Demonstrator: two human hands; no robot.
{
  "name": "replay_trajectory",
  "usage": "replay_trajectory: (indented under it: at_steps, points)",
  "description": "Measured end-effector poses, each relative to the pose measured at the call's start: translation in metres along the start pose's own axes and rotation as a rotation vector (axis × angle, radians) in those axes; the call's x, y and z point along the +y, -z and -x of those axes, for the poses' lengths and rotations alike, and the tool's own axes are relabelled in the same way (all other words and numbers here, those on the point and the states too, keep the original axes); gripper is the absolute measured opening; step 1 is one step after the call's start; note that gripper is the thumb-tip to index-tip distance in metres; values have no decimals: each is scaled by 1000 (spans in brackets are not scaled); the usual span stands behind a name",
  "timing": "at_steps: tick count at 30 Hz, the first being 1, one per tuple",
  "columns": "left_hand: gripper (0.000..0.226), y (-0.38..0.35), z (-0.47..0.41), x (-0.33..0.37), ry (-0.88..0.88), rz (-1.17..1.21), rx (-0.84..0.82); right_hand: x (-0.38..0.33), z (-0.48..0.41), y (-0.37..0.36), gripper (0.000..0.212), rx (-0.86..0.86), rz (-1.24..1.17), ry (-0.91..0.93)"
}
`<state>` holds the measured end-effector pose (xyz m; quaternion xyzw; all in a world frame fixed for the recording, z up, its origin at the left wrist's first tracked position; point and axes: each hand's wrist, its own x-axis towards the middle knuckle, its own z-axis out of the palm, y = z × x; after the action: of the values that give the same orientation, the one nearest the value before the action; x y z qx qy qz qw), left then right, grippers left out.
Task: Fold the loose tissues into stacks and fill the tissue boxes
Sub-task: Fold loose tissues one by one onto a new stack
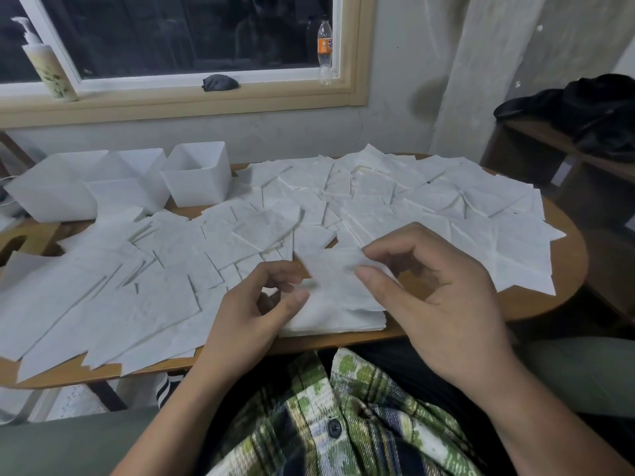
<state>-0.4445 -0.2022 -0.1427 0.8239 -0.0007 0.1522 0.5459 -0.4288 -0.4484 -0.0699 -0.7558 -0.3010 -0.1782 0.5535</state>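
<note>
- Wooden table [536, 304] under a dark window [171, 29], with loose tissues [343, 201] spread from nine round to two o'clock.
- The folded stack [336, 321] lies at six o'clock on the near edge, between both hands, its wider side running nine-to-three.
- The right hand [446, 297] pinches the top tissue [330, 273] between thumb and forefinger.
- The left hand [247, 314] curls at the stack's nine o'clock edge; blur hides whether it grips anything.
- The white tissue boxes [196, 180] stand at ten o'clock, well apart from the stack and nearer the left hand. Only flat sheets lie between.
</note>
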Motion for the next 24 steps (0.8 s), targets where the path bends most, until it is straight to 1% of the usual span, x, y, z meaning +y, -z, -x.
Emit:
replay_trajectory:
  at_steps: [3,4,6,9,11,14,15,17,21,24]
  points:
    - [40,3,2,2,54,57,-59,4,0,-4,17,-4,-90,-62]
    - [42,3,3,3,71,90,-67,6,0,-6,18,-4,-132,-94]
    - [35,4,5,4,87,159,-48,14,-1,-9,16,6,-198,-156]
    - [21,7,4,-1,97,225,-14,31,-4,-13,12,63,-223,-246]
    - [15,7,4,-2,109,283,5,46,-6,-14,12,98,-215,-306]
    - [10,6,2,-1,125,302,45,71,-6,-16,15,106,-161,-388]
    - [10,6,1,0,123,293,58,78,-5,-17,17,102,-142,-412]
    - [8,5,-1,-4,114,201,83,90,-3,-19,22,85,-93,-453]
    - [21,0,-3,-7,78,-47,102,105,1,-21,44,36,36,-480]
    - [29,-3,-3,-6,53,-141,115,110,3,-22,53,24,115,-456]
